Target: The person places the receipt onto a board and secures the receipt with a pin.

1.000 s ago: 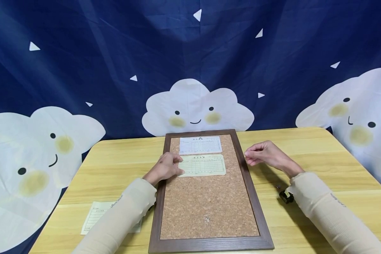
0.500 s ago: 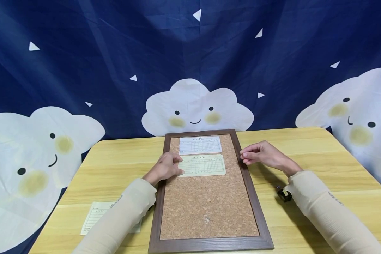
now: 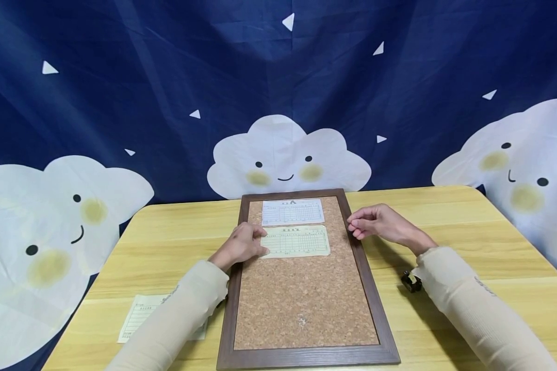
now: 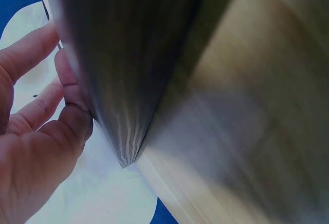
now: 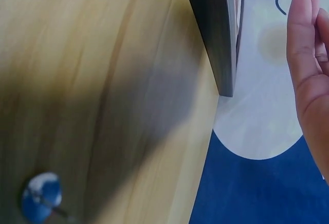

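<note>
A pale green printed form lies on a framed cork board, just below a white printed form. My left hand presses the green form's left end with thumb and fingertips spread; the left wrist view has these fingers at the frame's edge. My right hand hovers over the frame's right side, thumb and fingertips drawn together. In the right wrist view its fingers stand raised above the board's edge; I cannot tell whether they pinch something small.
A thumbtack lies point up on the wooden table, right of the board. Another green form is partly covered by the left sleeve. Behind the table hangs a dark blue curtain with cloud prints.
My right hand has moved left, from beside the frame to over its right side. The left hand and both forms on the board have stayed put.
</note>
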`<state>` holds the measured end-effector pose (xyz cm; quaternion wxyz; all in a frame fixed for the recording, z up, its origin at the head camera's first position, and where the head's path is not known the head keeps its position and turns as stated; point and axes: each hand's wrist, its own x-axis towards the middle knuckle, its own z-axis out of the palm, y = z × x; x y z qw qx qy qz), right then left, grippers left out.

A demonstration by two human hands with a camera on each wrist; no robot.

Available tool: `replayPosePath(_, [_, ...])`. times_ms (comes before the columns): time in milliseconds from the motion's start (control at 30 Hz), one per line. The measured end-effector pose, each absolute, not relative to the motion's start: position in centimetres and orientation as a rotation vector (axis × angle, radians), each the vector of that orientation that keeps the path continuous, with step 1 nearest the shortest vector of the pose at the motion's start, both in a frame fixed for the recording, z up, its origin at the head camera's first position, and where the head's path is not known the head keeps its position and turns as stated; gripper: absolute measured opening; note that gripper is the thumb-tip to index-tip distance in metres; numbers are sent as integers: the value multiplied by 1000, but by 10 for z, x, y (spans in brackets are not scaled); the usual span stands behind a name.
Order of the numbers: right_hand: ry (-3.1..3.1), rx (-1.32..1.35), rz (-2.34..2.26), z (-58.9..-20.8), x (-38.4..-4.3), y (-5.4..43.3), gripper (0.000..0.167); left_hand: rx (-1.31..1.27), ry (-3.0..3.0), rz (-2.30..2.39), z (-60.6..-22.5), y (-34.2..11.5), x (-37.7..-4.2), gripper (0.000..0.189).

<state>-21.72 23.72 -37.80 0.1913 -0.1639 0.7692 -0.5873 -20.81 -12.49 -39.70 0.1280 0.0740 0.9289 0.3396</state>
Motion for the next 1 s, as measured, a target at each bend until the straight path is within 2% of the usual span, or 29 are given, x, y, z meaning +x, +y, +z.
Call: replayPosePath(1000, [2193,-371,-1663,-375,-231,212,31,238,2684,1024,-397,-126,-209,42])
